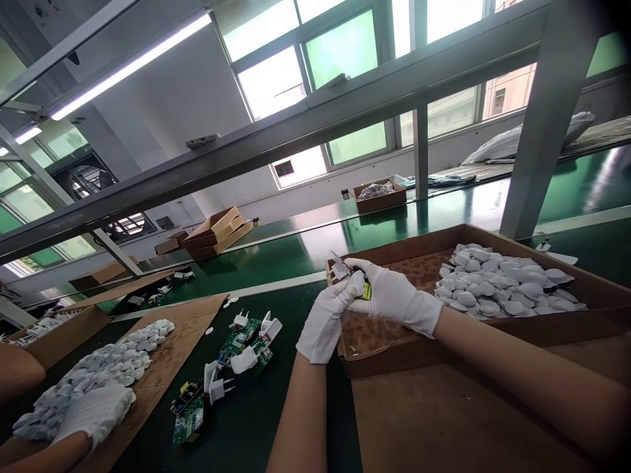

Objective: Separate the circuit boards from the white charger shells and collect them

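In white gloves, my left hand [323, 325] and my right hand [397, 299] meet over the near left corner of a shallow cardboard box. Both are closed on a partly assembled plug adapter [339, 269]; a white housing piece shows at its top and a yellow component at its lower right. My fingers cover most of it. White rounded plastic pieces [497, 282] lie heaped in the right part of the box [424, 358]. To the left of my hands, several white plug housings [245, 359] with green circuit boards [188, 424] lie on the dark green surface.
At the far left, another person's gloved hand [96, 414] rests on a heap of white pieces [116, 358] over cardboard [192, 328]. A metal post [542, 138] rises behind the box. Across the bench stand stacked cardboard trays [217, 233] and a small box [379, 200].
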A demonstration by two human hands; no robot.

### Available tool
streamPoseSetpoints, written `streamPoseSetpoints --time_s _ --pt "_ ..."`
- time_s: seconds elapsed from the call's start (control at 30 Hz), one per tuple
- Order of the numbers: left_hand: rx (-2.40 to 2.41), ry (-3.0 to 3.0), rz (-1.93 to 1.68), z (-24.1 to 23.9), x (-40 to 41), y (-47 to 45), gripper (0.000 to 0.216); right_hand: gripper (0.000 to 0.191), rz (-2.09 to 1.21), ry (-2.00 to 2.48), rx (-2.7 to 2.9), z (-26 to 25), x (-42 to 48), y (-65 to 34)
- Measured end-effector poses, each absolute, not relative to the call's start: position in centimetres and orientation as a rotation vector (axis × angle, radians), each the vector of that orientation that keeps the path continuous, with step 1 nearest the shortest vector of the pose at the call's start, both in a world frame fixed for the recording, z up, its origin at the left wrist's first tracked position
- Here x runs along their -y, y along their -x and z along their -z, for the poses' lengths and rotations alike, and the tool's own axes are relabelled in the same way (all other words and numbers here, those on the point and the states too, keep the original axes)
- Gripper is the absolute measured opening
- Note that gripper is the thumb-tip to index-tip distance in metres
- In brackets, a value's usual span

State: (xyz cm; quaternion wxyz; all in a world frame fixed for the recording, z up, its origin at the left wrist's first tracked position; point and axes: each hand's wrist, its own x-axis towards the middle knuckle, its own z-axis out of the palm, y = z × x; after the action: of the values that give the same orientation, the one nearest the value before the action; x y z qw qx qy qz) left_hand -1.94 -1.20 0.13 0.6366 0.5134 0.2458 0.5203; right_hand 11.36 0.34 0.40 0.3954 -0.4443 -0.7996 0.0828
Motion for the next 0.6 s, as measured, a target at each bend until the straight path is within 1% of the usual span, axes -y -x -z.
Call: streamPoseSetpoints --time_s 0.1,0.17,0.27,0.4,0.47,0.53,0.6 --pt "-0.529 -1.155 -1.174 0.1 1.0 2.4 0.028 0.076 -0.220 1.097 2.064 -0.3 -0.3 -11.5" --pt "-0.518 -1.106 -1.191 0.3 0.8 2.5 0.029 0.076 -0.170 1.117 2.064 -0.2 -0.3 -11.4" --pt "-0.516 -0.976 -1.248 0.2 0.9 2.3 0.031 0.071 -0.090 1.125 2.049 -0.1 -0.3 -11.1" --pt "-0.533 -0.861 -1.291 -0.3 0.9 1.6 0.028 0.064 -0.015 1.132 2.057 0.1 -0.3 -10.9" --pt "-0.537 -0.860 -1.317 -0.3 0.9 1.5 0.026 0.068 0.013 1.162 2.080 0.0 -0.2 -10.9" --pt "-0.540 -0.867 -1.341 -0.2 0.7 1.5 0.024 0.075 0.026 1.185 2.107 0.0 -0.1 -10.9" --pt "-0.528 -0.872 -1.332 0.0 0.4 1.5 0.027 0.079 0.043 1.210 2.113 0.1 0.1 -10.8"
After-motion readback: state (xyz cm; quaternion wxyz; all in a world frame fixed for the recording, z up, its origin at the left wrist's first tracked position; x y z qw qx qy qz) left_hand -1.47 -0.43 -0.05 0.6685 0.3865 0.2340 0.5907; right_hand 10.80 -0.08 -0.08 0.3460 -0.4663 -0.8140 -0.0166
